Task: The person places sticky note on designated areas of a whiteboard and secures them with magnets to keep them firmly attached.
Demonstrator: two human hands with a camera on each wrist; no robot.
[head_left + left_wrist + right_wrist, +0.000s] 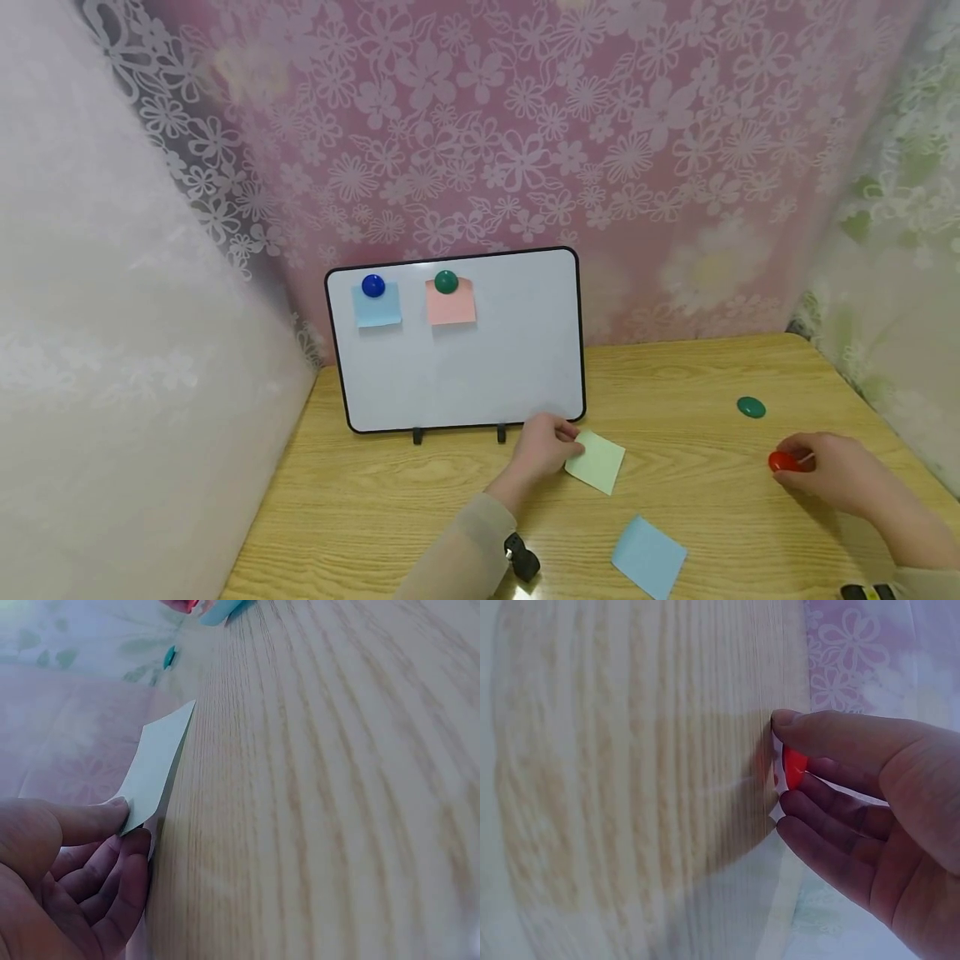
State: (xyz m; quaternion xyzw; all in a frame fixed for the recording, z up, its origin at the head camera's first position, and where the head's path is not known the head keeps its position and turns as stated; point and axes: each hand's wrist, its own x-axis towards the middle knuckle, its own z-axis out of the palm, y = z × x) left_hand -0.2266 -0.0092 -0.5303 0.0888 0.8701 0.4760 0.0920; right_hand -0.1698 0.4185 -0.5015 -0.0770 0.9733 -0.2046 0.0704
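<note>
A pale green sticky note (597, 462) is pinched by its left edge between the thumb and fingers of my left hand (546, 446), just below the whiteboard. In the left wrist view the note (157, 761) slants up off the wood. My right hand (840, 471) holds a round red magnet (782, 462) near the table's right side; the red magnet (793, 766) shows between thumb and fingers in the right wrist view. On the whiteboard (517, 358), a blue magnet (373, 286) lies over a light blue note (378, 310), and a green magnet (446, 282) over a pink note (452, 308).
A loose green magnet (752, 407) lies beyond my right hand. Another blue sticky note (649, 557) is on the wooden table (675, 375) near the front. Black feet (501, 432) support the whiteboard. Floral sheets (525, 150) enclose the back and sides.
</note>
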